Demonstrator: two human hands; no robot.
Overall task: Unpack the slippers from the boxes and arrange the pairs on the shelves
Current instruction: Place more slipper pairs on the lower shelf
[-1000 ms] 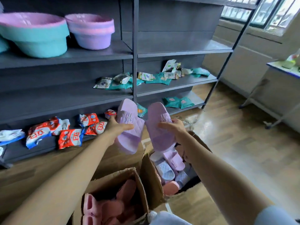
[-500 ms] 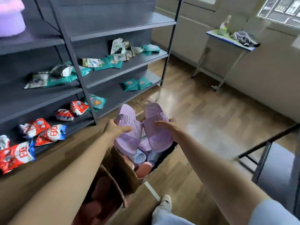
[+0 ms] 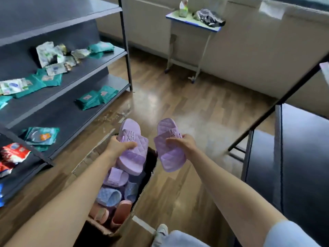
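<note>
I hold a pair of lilac quilted slippers above an open cardboard box (image 3: pixel 142 198). My left hand (image 3: pixel 117 146) grips the left slipper (image 3: pixel 132 148) by its strap, right over the box. My right hand (image 3: pixel 184 144) grips the right slipper (image 3: pixel 169 148), which hangs over the wooden floor just right of the box. Inside the box lie several more slippers (image 3: pixel 114 191) in lilac, blue and pink. The dark grey shelf unit (image 3: pixel 67 111) stands at the left.
Green, white and red packets (image 3: pixel 92 98) lie on the grey shelves. A second dark shelf unit (image 3: pixel 300 157) stands at the right. A small white table (image 3: pixel 194 24) with a bottle and a bundle is by the far wall. My shoe (image 3: pixel 161 232) is beside the box.
My view has swung to the right, away from the left shelves and basins. The two slippers have moved apart, and the right one now hangs outside the box.
</note>
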